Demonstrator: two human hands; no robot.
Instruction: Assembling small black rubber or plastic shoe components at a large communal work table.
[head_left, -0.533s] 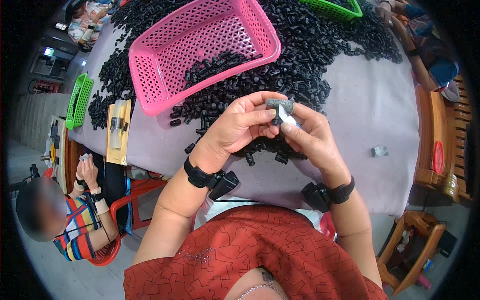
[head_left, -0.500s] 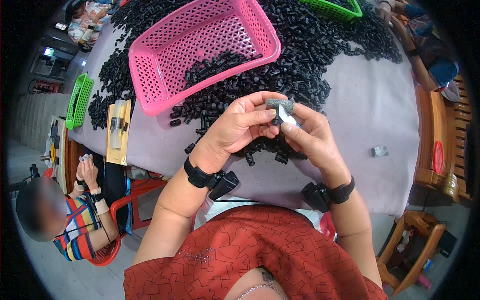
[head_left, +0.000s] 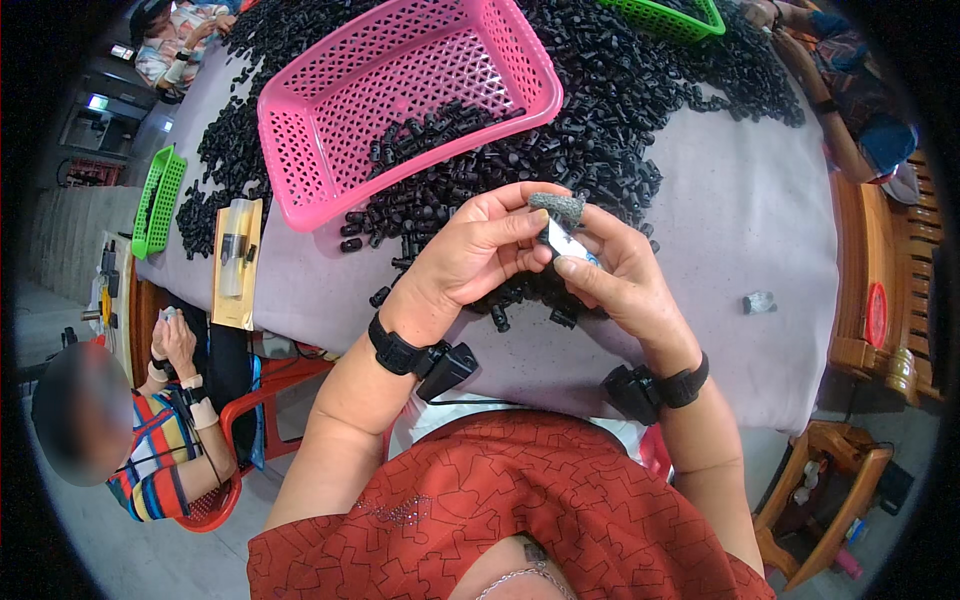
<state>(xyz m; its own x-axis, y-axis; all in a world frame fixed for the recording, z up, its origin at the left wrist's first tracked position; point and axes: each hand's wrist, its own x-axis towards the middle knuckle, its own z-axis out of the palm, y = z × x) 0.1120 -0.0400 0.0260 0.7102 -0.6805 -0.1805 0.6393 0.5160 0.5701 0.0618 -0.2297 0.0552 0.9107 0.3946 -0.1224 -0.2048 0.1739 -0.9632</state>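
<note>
In front of me, above the near edge of a heap of small black plastic parts [head_left: 600, 150], my hands meet. My left hand [head_left: 480, 245] is closed, pinching a small dark part that its fingers mostly hide. Between the thumb and fingers of my right hand [head_left: 625, 265] is a flat white strip with blue marks [head_left: 570, 243], its tip against the dark part. A grey, rough-textured piece [head_left: 556, 207] lies across the fingertips of both hands; which hand bears it, I cannot tell.
A pink plastic basket [head_left: 410, 185], partly filled with black parts, stands tilted on the heap. Green baskets [head_left: 160, 205] are at the left and far edge. A yellow card with a clear tube [head_left: 237, 265] lies left; a small greyish piece [head_left: 759, 302] lies right. Other people sit around the table.
The white strip has turned, and more of its face shows. The grey piece has shifted slightly left with my fingers. Both hands stay in nearly the same place.
</note>
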